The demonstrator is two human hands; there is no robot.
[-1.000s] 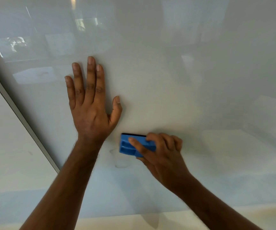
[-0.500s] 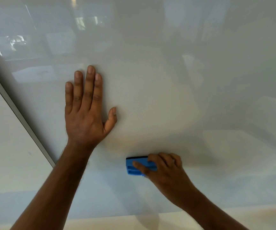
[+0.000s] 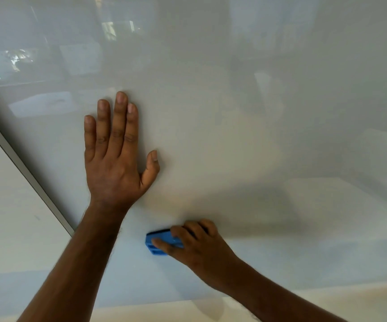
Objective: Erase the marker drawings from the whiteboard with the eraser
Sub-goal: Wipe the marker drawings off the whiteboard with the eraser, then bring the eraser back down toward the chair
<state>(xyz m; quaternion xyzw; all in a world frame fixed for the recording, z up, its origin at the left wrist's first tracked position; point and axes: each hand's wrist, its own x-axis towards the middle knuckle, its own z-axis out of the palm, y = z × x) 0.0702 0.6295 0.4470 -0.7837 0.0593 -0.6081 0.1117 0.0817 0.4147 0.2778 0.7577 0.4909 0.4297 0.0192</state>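
- A glossy whiteboard (image 3: pixel 234 112) fills nearly the whole head view, its surface carrying soft reflections of a room.
- Its grey metal frame edge (image 3: pixel 25 168) runs diagonally down the left side, from the far left toward the near middle, ending beside the left forearm. Left of that edge lies a pale wall (image 3: pixel 6 217).
- The board's near edge crosses the bottom of the view, with a cream surface (image 3: pixel 327 300) below it.
- To the right and farther up, the board stretches wide and bare, giving broad room for sweeping; no marker lines can be made out on it.
- The left hand (image 3: pixel 113 163) lies flat against the board, fingers straight and together pointing up the board, thumb spread to the right, holding nothing.
- The right hand (image 3: pixel 194 247) grasps a blue eraser (image 3: pixel 162 242), fingers curled over its far edge and thumb laid along its near face.
- The eraser sits low on the board, near and to the right of the left wrist, close to the near edge.
- Its long axis runs roughly left to right, the uncovered end pointing left toward the left forearm; a dark strip shows along its far edge against the board.
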